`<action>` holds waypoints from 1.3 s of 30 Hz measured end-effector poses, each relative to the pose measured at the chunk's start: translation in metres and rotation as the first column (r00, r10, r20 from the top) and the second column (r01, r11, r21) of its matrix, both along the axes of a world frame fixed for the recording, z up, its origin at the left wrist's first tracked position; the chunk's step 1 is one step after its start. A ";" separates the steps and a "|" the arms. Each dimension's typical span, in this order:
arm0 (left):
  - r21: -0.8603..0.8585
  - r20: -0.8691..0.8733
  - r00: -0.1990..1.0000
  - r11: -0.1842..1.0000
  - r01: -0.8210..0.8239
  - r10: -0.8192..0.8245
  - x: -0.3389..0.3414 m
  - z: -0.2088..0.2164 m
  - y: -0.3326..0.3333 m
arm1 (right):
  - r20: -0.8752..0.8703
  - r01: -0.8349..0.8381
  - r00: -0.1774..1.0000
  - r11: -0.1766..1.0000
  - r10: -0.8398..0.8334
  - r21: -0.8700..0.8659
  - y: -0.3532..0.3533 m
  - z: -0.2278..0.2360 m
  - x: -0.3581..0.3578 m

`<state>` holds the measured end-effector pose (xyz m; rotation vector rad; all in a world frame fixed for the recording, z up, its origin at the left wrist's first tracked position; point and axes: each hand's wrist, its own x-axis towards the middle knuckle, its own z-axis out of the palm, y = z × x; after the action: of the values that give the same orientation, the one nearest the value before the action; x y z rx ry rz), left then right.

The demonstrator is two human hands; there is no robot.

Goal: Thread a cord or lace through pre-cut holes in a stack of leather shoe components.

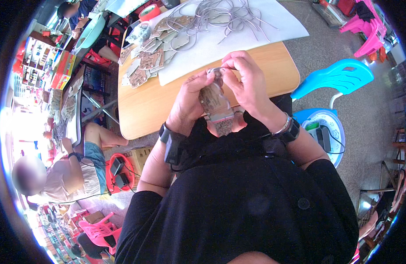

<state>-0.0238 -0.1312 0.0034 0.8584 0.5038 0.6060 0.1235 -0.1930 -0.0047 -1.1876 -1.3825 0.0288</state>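
Note:
In front of my lap, a flat brown-grey board piece [216,104] with jagged side edges hangs tilted from my left hand [188,100]. My left fingers and thumb are closed on its upper left part; whether it is one layer or several I cannot tell. At its top end, my right hand [251,83] pinches with thumb and forefinger at a small bit of grey cord [215,70], partly hidden by the fingertips. Beyond the hands, many similar board pieces [151,60] lie in a loose heap, beside a tangle of grey cords [231,20].
The wooden table [143,114] carries a white sheet [282,22] and a red tape roll [149,12]. A blue chair [339,77] and a basin [335,125] stand at right. Left, a seated person [69,180] works at another table near a red bucket [124,165].

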 end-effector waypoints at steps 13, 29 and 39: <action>0.435 -0.157 0.933 0.871 -0.229 0.324 0.022 0.001 -0.013 | 0.207 0.157 0.967 0.987 -0.148 -0.028 -0.002 -0.003 0.000; 0.596 -0.217 0.922 0.792 -0.135 0.320 0.027 0.004 -0.010 | -0.489 -0.101 0.871 0.956 -0.050 -0.277 0.000 -0.001 0.002; 0.380 -0.093 0.977 0.914 -0.145 0.194 0.027 0.007 -0.011 | -0.832 -0.472 0.532 0.870 0.156 -0.139 -0.004 0.006 0.018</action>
<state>0.0032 -0.1425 0.0104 1.2283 0.5957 0.8255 0.1413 -0.1971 0.0015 -0.9673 -0.7388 1.0234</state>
